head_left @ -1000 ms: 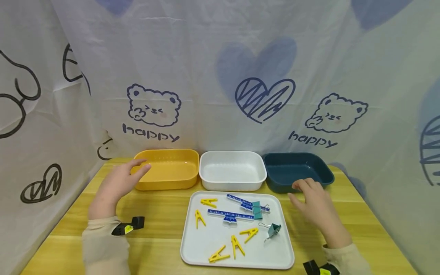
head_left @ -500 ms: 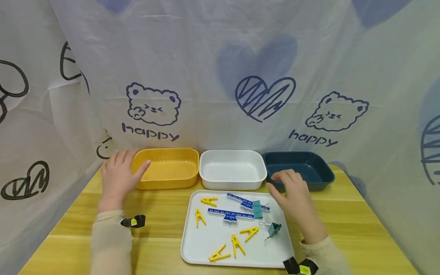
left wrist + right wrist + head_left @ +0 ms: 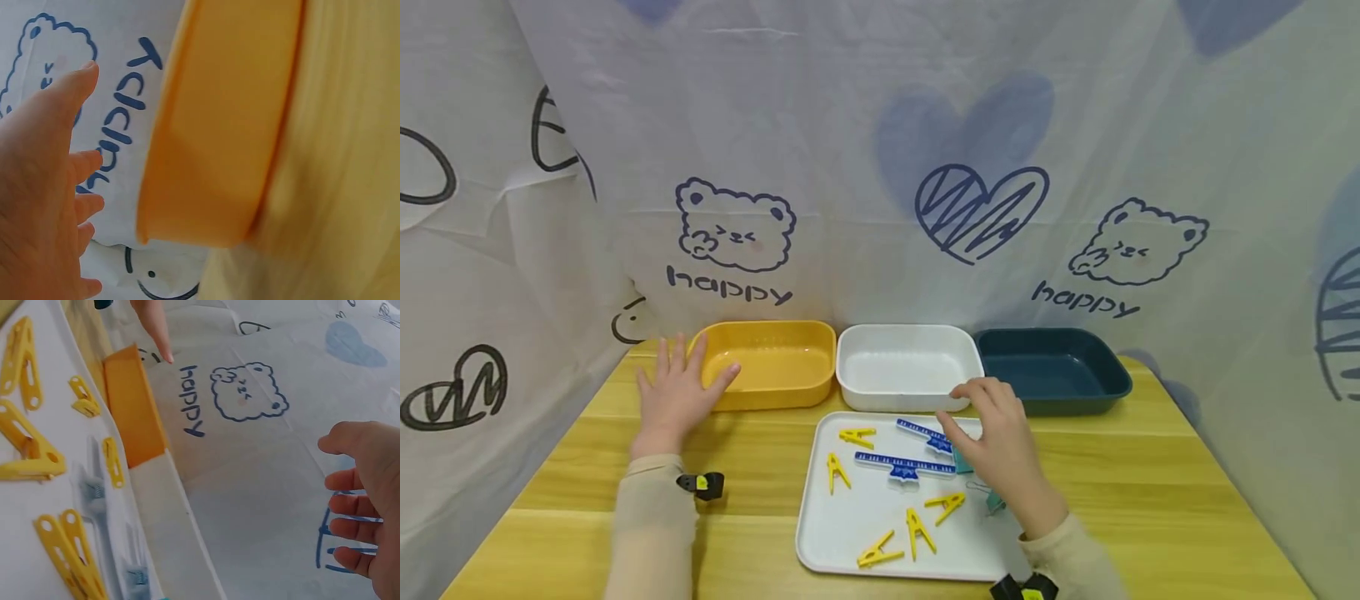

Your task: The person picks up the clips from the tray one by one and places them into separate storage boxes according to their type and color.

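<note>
My left hand [image 3: 676, 404] is spread beside the left end of the yellow basin [image 3: 771, 396]; whether it touches the rim I cannot tell. In the left wrist view its fingers [image 3: 87, 206] hold nothing. My right hand [image 3: 1000, 454], fingers loosely bent, hovers over the right part of the white tray [image 3: 823, 533] and holds nothing. Several yellow clothespins [image 3: 919, 533] lie on the tray. Two blue ruler-shaped clips [image 3: 904, 465] lie there too, one partly behind my right fingers. Two teal binder clips [image 3: 995, 502] are mostly hidden by the right hand.
A white basin [image 3: 910, 400] and a dark teal basin [image 3: 1067, 407] stand in a row with the yellow one behind the tray. All rest on a wooden table [image 3: 1150, 500]. A printed white cloth [image 3: 865, 167] hangs behind.
My right hand has moved left, from in front of the dark teal basin to above the tray. The left hand has turned, spread its fingers and shifted slightly right and down.
</note>
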Tool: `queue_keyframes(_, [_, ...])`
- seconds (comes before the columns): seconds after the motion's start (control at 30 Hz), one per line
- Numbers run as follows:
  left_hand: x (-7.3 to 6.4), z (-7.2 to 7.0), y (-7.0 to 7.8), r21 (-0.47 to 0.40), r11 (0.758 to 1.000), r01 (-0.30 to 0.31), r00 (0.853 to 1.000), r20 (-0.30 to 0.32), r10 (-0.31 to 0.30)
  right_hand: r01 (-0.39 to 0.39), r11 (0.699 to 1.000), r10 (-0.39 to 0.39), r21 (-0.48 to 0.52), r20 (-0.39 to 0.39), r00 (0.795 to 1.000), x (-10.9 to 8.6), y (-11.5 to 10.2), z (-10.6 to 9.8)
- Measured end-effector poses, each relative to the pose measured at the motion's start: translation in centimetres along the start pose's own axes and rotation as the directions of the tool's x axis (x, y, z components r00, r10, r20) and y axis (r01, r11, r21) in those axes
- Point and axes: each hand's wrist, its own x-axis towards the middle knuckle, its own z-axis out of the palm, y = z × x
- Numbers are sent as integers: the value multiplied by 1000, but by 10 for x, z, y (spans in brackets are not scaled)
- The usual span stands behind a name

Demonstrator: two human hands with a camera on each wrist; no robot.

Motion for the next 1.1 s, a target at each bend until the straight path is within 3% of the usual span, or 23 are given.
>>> queue_keyframes(0.2, [1,5,1,-15,1000,10,999,44,-10,61,998,-61,25,5,998,-3,-8,13])
queue_keyframes(0.43, [3,13,0,-30,999,16,995,96,-13,58,997,-62,53,70,996,-9,-19,29])
queue_keyframes(0.73, [5,22,-4,-35,999,26,992,128,-22,60,997,-67,46,156,985,-18,-29,43])
queue_keyframes(1.1, [4,24,-7,-32,998,47,988,149,-42,107,993,-116,50,245,963,-29,-41,64])
